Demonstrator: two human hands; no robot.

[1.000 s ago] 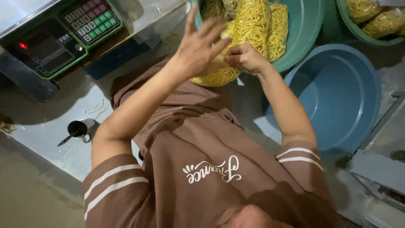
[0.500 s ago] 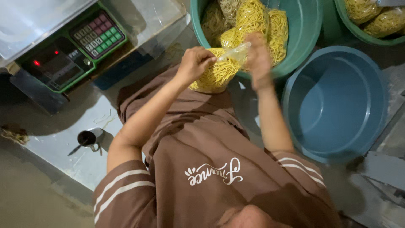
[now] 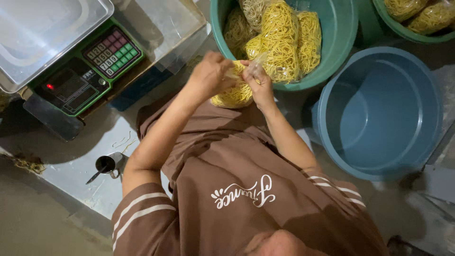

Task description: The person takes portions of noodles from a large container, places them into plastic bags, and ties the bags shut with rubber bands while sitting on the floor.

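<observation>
My left hand [image 3: 208, 76] and my right hand [image 3: 258, 83] meet in front of my chest. Both pinch the clear top of a small plastic bag of yellow noodles [image 3: 232, 96], which hangs just below my fingers. The bag sits over the near rim of a green tub [image 3: 341, 42] that holds several more bagged noodle portions [image 3: 282, 38]. My brown shirt with striped sleeves fills the lower part of the view.
A green electronic scale [image 3: 90, 71] with a steel pan [image 3: 42, 33] stands at the left. To the right is an empty blue tub [image 3: 379, 114], and another green tub of noodles [image 3: 417, 19] sits at the top right. A small metal cup [image 3: 108, 164] rests on the pale slab at the lower left.
A second ago my left hand was spread open and raised apart from the right. It has since closed onto the bag's top, and both hands have drawn together.
</observation>
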